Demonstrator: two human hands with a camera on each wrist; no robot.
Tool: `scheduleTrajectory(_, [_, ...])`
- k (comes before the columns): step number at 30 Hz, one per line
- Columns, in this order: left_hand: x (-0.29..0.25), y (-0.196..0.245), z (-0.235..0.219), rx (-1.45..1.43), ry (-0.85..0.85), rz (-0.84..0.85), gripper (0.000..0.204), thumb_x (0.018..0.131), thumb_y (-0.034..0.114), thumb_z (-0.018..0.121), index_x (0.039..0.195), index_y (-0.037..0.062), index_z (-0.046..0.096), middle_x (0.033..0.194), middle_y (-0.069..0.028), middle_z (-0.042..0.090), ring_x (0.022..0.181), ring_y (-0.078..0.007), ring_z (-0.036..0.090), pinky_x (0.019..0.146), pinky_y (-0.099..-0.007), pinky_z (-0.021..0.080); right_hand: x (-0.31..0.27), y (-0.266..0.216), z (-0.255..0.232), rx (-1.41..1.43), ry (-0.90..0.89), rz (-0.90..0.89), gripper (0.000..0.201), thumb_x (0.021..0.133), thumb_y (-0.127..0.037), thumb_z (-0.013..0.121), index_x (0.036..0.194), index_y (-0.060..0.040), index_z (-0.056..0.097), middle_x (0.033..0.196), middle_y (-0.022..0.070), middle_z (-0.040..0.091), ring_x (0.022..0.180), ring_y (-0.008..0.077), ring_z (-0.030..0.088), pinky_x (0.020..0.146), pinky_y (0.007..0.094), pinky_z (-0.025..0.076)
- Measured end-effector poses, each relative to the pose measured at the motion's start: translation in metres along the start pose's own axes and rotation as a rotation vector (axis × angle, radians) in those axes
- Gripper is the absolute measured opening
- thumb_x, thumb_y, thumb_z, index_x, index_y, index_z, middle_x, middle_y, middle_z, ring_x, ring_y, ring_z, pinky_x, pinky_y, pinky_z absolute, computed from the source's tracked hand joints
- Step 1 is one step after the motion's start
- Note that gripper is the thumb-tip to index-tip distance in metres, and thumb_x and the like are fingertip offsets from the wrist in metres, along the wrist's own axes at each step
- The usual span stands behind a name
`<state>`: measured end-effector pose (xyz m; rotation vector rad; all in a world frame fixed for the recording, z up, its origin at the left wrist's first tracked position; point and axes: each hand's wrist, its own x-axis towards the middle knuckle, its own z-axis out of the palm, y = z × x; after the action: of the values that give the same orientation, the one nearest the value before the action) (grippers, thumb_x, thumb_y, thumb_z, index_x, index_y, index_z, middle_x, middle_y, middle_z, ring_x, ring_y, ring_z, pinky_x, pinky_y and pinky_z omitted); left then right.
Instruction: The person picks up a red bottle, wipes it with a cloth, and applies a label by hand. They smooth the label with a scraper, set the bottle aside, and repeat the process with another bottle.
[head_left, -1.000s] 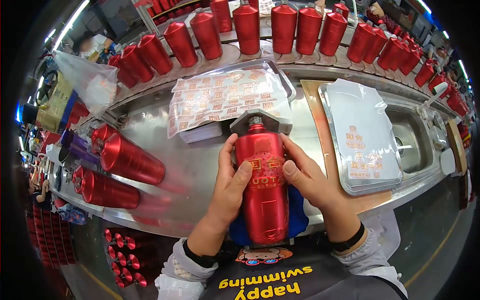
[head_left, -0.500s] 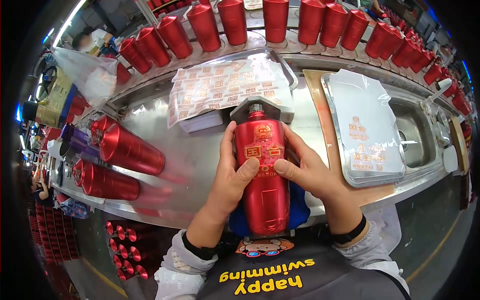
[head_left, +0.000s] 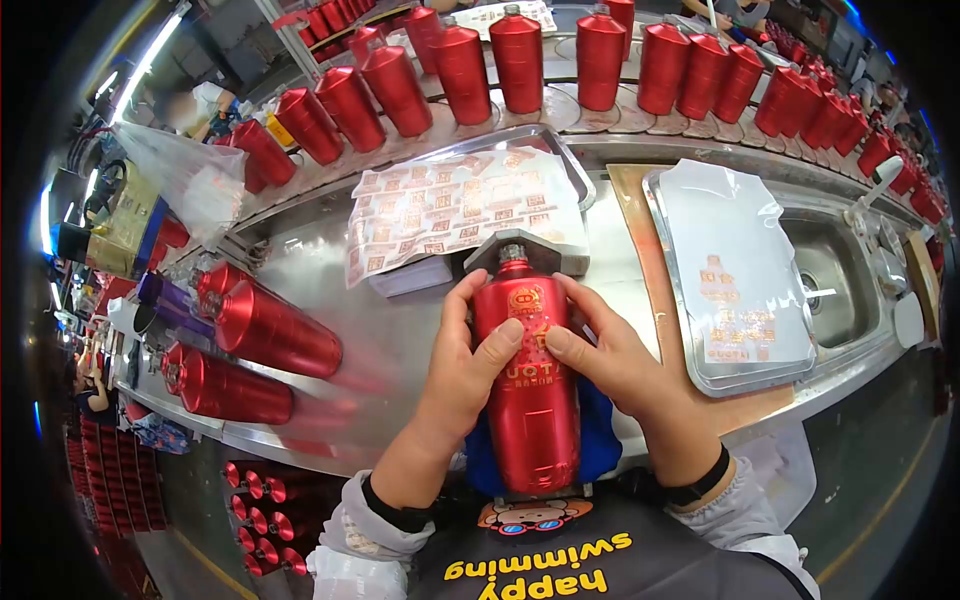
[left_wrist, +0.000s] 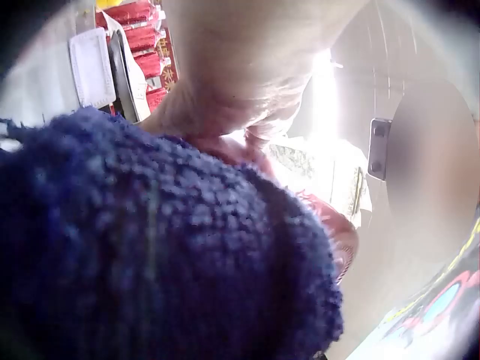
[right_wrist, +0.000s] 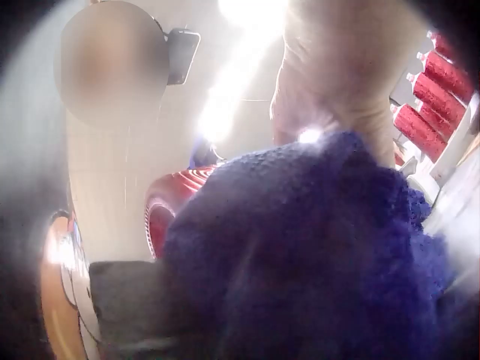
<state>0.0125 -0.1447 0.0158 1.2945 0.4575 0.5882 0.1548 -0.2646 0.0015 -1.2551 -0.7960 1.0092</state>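
Note:
A red bottle (head_left: 533, 430) with gold lettering and a gold emblem lies lengthwise before me in the head view, its neck away from me. My left hand (head_left: 455, 360) grips its left side and my right hand (head_left: 615, 360) its right side. Both thumbs press on the front, side by side over the large gold characters and partly hiding them. A blue cloth (head_left: 600, 435) shows under the bottle. The neck reaches over a grey angled bracket (head_left: 555, 252). In both wrist views the cloth (left_wrist: 165, 240) covers most of the picture, with only part of the bottle (right_wrist: 180, 191) showing.
A sheet of printed gold decals (head_left: 440, 215) lies over a tray behind the bracket. To the right, a tray (head_left: 740, 380) bears a white sheet with decals, beside a sink (head_left: 835, 285). Several red bottles (head_left: 280, 328) lie at left; more stand along a conveyor (head_left: 560, 118).
My thumbs slid down below the large characters, then back up over them, now closer together. The gold emblem, dull red at first, shows clearly. Bottles on the conveyor have shifted.

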Motion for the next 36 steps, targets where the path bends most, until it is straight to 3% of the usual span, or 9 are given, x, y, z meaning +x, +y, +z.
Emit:
scheduleTrajectory(10, [0.019, -0.001, -0.011, 0.268, 0.04, 0.06, 0.065, 0.086, 0.028, 0.073, 0.132, -0.0045, 0.04, 0.123, -0.0173, 0.055, 0.109, -0.0195, 0.057, 0.094, -0.0331, 0.048, 0.003, -0.002, 0.006, -0.098, 0.004, -0.009, 0.085, 0.091, -0.045, 0.066, 0.15, 0.0024, 0.026, 0.142, 0.0192, 0.043, 0.133, 0.025, 0.041, 0.11, 0.0365, 0.033])
scheduleTrajectory(14, [0.02, 0.004, -0.005, 0.226, 0.035, 0.031, 0.059, 0.089, 0.026, 0.069, 0.131, -0.0032, 0.041, 0.121, -0.0151, 0.055, 0.107, -0.0175, 0.057, 0.093, -0.0316, 0.048, 0.003, 0.0, 0.005, -0.046, 0.018, -0.054, 0.085, 0.092, -0.044, 0.065, 0.147, 0.0089, 0.026, 0.138, 0.0268, 0.046, 0.131, 0.0312, 0.046, 0.109, 0.0387, 0.036])
scheduleTrajectory(16, [0.022, 0.008, -0.007, 0.258, 0.013, -0.011, 0.054, 0.093, 0.022, 0.064, 0.134, -0.0012, 0.038, 0.125, -0.0123, 0.052, 0.11, -0.0151, 0.054, 0.096, -0.0299, 0.045, 0.005, 0.001, 0.006, -0.069, 0.01, -0.063, 0.083, 0.094, -0.043, 0.063, 0.147, 0.0092, 0.026, 0.138, 0.0258, 0.047, 0.13, 0.0298, 0.047, 0.108, 0.038, 0.037])
scheduleTrajectory(22, [0.026, 0.005, -0.012, 0.097, 0.025, -0.021, 0.047, 0.094, 0.02, 0.063, 0.13, -0.0022, 0.043, 0.118, -0.0144, 0.058, 0.106, -0.0168, 0.056, 0.095, -0.0296, 0.045, 0.004, 0.003, 0.006, -0.049, 0.015, -0.067, 0.078, 0.097, -0.04, 0.059, 0.147, 0.0087, 0.025, 0.137, 0.0238, 0.049, 0.128, 0.0273, 0.048, 0.107, 0.0366, 0.038])
scheduleTrajectory(25, [0.019, 0.005, -0.009, 0.321, 0.086, 0.396, 0.049, 0.094, 0.024, 0.061, 0.131, -0.0013, 0.042, 0.121, -0.014, 0.057, 0.112, -0.0229, 0.053, 0.101, -0.0356, 0.041, 0.002, 0.004, 0.007, -0.04, 0.005, -0.063, 0.076, 0.098, -0.04, 0.058, 0.147, 0.0085, 0.025, 0.137, 0.0237, 0.049, 0.127, 0.0274, 0.049, 0.107, 0.0363, 0.038])
scheduleTrajectory(26, [0.015, 0.01, -0.018, 0.553, 0.017, 0.585, 0.049, 0.095, 0.033, 0.058, 0.132, 0.002, 0.05, 0.121, -0.0118, 0.061, 0.121, -0.0297, 0.048, 0.109, -0.0439, 0.031, 0.001, 0.004, 0.007, -0.033, 0.003, -0.06, 0.076, 0.098, -0.04, 0.057, 0.148, 0.0084, 0.025, 0.137, 0.0238, 0.049, 0.127, 0.0275, 0.049, 0.106, 0.0362, 0.038])
scheduleTrajectory(29, [0.012, 0.035, -0.026, 1.104, -0.32, 0.861, 0.049, 0.096, 0.044, 0.053, 0.128, 0.0076, 0.06, 0.115, -0.0078, 0.067, 0.124, -0.0322, 0.045, 0.113, -0.0485, 0.024, 0.0, 0.003, 0.006, -0.064, -0.007, -0.08, 0.076, 0.098, -0.039, 0.056, 0.148, 0.0087, 0.024, 0.138, 0.0239, 0.048, 0.127, 0.0279, 0.049, 0.106, 0.0362, 0.039])
scheduleTrajectory(30, [0.011, 0.032, -0.027, 1.099, -0.307, 0.831, 0.047, 0.097, 0.046, 0.05, 0.125, 0.0123, 0.066, 0.108, -0.0049, 0.071, 0.125, -0.0307, 0.045, 0.113, -0.0503, 0.023, -0.001, 0.002, 0.007, -0.08, -0.008, -0.086, 0.076, 0.098, -0.04, 0.056, 0.148, 0.0087, 0.024, 0.138, 0.024, 0.048, 0.128, 0.0281, 0.049, 0.106, 0.0363, 0.039])
scheduleTrajectory(36, [0.032, 0.036, -0.035, 1.178, -0.311, 0.843, 0.049, 0.099, 0.045, 0.047, 0.127, 0.0078, 0.064, 0.106, -0.0077, 0.07, 0.118, -0.0313, 0.048, 0.109, -0.0467, 0.029, -0.003, -0.001, 0.008, -0.109, -0.008, -0.103, 0.077, 0.099, -0.04, 0.055, 0.148, 0.0086, 0.022, 0.14, 0.0243, 0.047, 0.129, 0.0286, 0.049, 0.105, 0.0366, 0.04])
